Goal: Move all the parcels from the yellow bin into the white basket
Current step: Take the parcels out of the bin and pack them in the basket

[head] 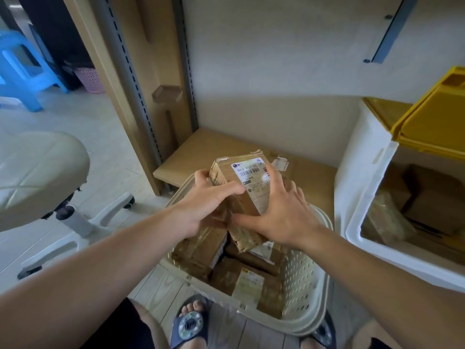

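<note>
At one o'clock a pale wall (264,71) fills the back. At three o'clock a white container (362,172) holds brown boxes, with the yellow bin (432,122) perched on its far rim. At nine o'clock sits a cream chair (37,172). Directly below you, at six o'clock, the white basket (304,285) holds several brown parcels (249,280). Above it, at centre, you hold one taped cardboard parcel (241,195), tilted, its white label facing you. Your left hand (203,205) grips its left edge with curled fingers — your right hand (281,212) presses the label face, fingers spread, thumb beneath the lower edge.
</note>
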